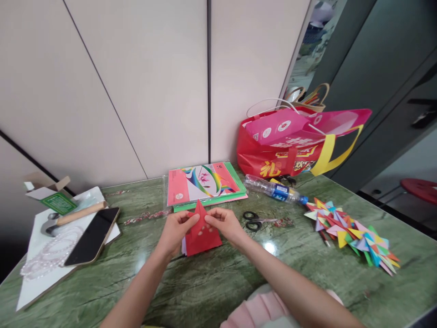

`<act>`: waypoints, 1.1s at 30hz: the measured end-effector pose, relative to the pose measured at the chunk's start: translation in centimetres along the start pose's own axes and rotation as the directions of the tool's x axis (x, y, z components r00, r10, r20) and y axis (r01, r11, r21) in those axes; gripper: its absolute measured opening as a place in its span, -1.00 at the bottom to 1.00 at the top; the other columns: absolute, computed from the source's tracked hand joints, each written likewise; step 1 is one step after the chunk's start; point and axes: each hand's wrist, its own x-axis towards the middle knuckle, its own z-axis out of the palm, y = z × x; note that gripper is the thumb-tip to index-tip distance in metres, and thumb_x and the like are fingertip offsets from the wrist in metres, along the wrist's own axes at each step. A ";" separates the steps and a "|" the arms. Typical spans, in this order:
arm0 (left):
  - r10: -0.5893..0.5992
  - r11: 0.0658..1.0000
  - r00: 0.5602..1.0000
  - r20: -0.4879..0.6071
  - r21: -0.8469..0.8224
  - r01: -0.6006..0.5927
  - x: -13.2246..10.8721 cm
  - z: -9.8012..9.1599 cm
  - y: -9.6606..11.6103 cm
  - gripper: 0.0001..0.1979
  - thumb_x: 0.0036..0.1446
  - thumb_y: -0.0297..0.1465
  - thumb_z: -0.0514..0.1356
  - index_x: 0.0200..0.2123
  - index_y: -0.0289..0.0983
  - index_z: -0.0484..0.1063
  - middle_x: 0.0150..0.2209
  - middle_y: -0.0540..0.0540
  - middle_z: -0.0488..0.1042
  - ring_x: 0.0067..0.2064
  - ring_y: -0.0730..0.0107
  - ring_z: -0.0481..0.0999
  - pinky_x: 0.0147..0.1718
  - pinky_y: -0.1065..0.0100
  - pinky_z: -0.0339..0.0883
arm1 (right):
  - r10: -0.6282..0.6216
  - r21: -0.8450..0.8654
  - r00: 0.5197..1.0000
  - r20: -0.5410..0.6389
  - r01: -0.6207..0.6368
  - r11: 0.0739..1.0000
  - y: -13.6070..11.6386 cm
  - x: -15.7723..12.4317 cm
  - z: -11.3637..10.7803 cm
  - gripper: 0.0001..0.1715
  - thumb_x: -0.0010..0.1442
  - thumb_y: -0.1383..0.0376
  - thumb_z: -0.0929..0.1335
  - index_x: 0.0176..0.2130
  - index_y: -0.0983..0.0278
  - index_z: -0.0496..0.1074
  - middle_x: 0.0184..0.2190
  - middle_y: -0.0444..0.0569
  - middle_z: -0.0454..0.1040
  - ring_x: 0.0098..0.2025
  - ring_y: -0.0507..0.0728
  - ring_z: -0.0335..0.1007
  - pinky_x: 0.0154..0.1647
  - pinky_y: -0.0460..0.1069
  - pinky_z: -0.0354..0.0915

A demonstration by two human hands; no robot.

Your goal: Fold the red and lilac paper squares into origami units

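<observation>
My left hand (178, 229) and my right hand (226, 225) pinch a piece of red folded paper (200, 208) between thumbs and fingers, one hand on each side. Its pointed tip stands up between the thumbs. Below it on the table lies red paper (205, 243), with a pale purple edge showing at the left. Whether the held piece is apart from the paper under it, I cannot tell. Scissors (256, 221) with black handles rest to the right of my right hand. Just behind both hands is a pack of coloured paper (205, 182).
A plastic bottle (275, 190) lies before a red bag (283, 146). Many-coloured folded paper pieces (351, 232) are heaped at right. At left, a white board (32, 291) carries a hammer (73, 216), a phone (93, 237), clear beads (51, 255) and a small box (56, 200).
</observation>
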 end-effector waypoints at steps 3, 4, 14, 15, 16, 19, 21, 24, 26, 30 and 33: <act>0.032 0.996 0.999 0.013 0.081 -0.032 0.0 0.0 0.0 -0.77 -0.27 -0.28 0.32 -0.60 -0.34 0.44 -0.66 0.03 0.44 -0.62 0.52 0.33 -0.62 0.49 0.12 | -0.002 -0.002 1.000 -0.026 0.002 1.000 0.1 0.0 0.0 -0.68 -0.19 0.12 0.44 -0.51 0.32 0.41 -0.63 -0.16 0.40 -0.59 -0.04 0.26 -0.55 -0.12 0.23; 0.040 0.993 0.999 0.013 0.108 -0.042 0.0 0.0 0.0 -0.76 -0.28 -0.27 0.32 -0.64 -0.34 0.43 -0.68 0.03 0.43 -0.64 0.53 0.30 -0.63 0.49 0.10 | -0.008 -0.005 1.000 -0.029 0.008 1.000 0.1 0.0 -0.1 -0.69 -0.19 0.12 0.45 -0.52 0.32 0.41 -0.63 -0.16 0.40 -0.60 -0.04 0.25 -0.54 -0.12 0.23; 0.091 0.981 0.995 0.045 0.166 -0.098 0.2 -0.2 -0.5 -0.74 -0.20 -0.23 0.28 -0.62 -0.34 0.41 -0.66 0.01 0.42 -0.62 0.51 0.30 -0.62 0.48 0.10 | -0.026 -0.039 0.999 0.025 0.027 0.999 -0.2 0.0 -0.3 -0.70 -0.14 0.12 0.43 -0.50 0.32 0.42 -0.60 -0.15 0.40 -0.57 -0.03 0.27 -0.52 -0.11 0.23; 0.096 0.980 0.994 0.052 0.170 -0.104 0.2 -0.2 -0.5 -0.75 -0.19 -0.24 0.27 -0.61 -0.34 0.42 -0.66 0.02 0.43 -0.62 0.51 0.31 -0.62 0.48 0.11 | -0.024 -0.030 0.999 0.031 0.025 0.999 -0.2 0.0 -0.2 -0.70 -0.13 0.12 0.42 -0.46 0.32 0.43 -0.58 -0.15 0.41 -0.55 -0.02 0.29 -0.52 -0.11 0.24; 0.100 0.978 0.993 0.061 0.176 -0.110 0.2 -0.2 -0.4 -0.75 -0.18 -0.24 0.27 -0.61 -0.34 0.41 -0.66 0.02 0.43 -0.62 0.52 0.31 -0.61 0.48 0.11 | -0.023 -0.022 0.999 0.028 0.024 0.999 -0.2 0.0 -0.2 -0.69 -0.13 0.12 0.42 -0.43 0.31 0.43 -0.55 -0.14 0.42 -0.54 -0.02 0.30 -0.52 -0.11 0.24; 0.106 0.971 0.991 0.078 0.207 -0.121 0.1 0.0 -0.5 -0.73 -0.18 -0.24 0.26 -0.63 -0.35 0.40 -0.68 0.03 0.41 -0.63 0.53 0.29 -0.63 0.48 0.10 | -0.034 -0.006 0.999 -0.014 0.034 0.999 -0.1 0.0 -0.1 -0.69 -0.12 0.12 0.41 -0.43 0.31 0.43 -0.56 -0.15 0.41 -0.56 -0.03 0.29 -0.53 -0.11 0.24; 0.097 0.972 0.991 0.090 0.207 -0.114 0.0 0.2 -0.5 -0.72 -0.17 -0.23 0.26 -0.63 -0.35 0.39 -0.67 0.01 0.43 -0.63 0.51 0.31 -0.62 0.48 0.11 | -0.037 0.008 0.999 -0.035 0.037 0.999 -0.2 0.0 -0.1 -0.70 -0.13 0.12 0.42 -0.50 0.32 0.42 -0.61 -0.17 0.38 -0.59 -0.04 0.25 -0.53 -0.12 0.23; 0.054 0.987 0.991 0.126 0.141 -0.072 -0.2 0.4 -0.5 -0.73 -0.15 -0.23 0.25 -0.58 -0.36 0.41 -0.64 -0.03 0.48 -0.60 0.45 0.38 -0.59 0.45 0.18 | -0.027 0.025 0.999 -0.025 0.028 0.999 -0.3 0.0 -0.3 -0.69 -0.16 0.12 0.44 -0.55 0.32 0.39 -0.66 -0.19 0.36 -0.61 -0.05 0.22 -0.53 -0.11 0.22; 0.033 0.995 0.989 0.142 0.090 -0.046 -0.3 0.5 -0.4 -0.73 -0.15 -0.23 0.25 -0.57 -0.35 0.41 -0.63 -0.04 0.49 -0.59 0.44 0.40 -0.57 0.44 0.20 | -0.027 0.013 0.999 -0.023 0.028 1.000 -0.4 0.0 -0.3 -0.68 -0.17 0.12 0.44 -0.57 0.32 0.38 -0.67 -0.19 0.35 -0.62 -0.05 0.21 -0.54 -0.11 0.21; 0.037 0.995 0.992 0.122 0.091 -0.049 -0.3 0.4 -0.1 -0.73 -0.18 -0.22 0.26 -0.60 -0.34 0.39 -0.66 -0.01 0.46 -0.60 0.46 0.38 -0.59 0.46 0.18 | -0.022 -0.016 0.999 -0.031 0.021 1.000 -0.4 0.0 -0.1 -0.67 -0.15 0.10 0.42 -0.53 0.31 0.38 -0.65 -0.18 0.34 -0.60 -0.04 0.20 -0.55 -0.12 0.20; 0.054 0.981 0.991 0.124 0.178 -0.076 -0.3 0.4 -0.2 -0.73 -0.20 -0.24 0.27 -0.66 -0.33 0.35 -0.69 0.04 0.40 -0.62 0.51 0.30 -0.61 0.48 0.11 | -0.037 -0.052 0.999 -0.036 0.035 0.998 -0.3 0.0 0.0 -0.65 -0.11 0.06 0.39 -0.48 0.30 0.38 -0.60 -0.18 0.32 -0.56 -0.03 0.18 -0.54 -0.13 0.17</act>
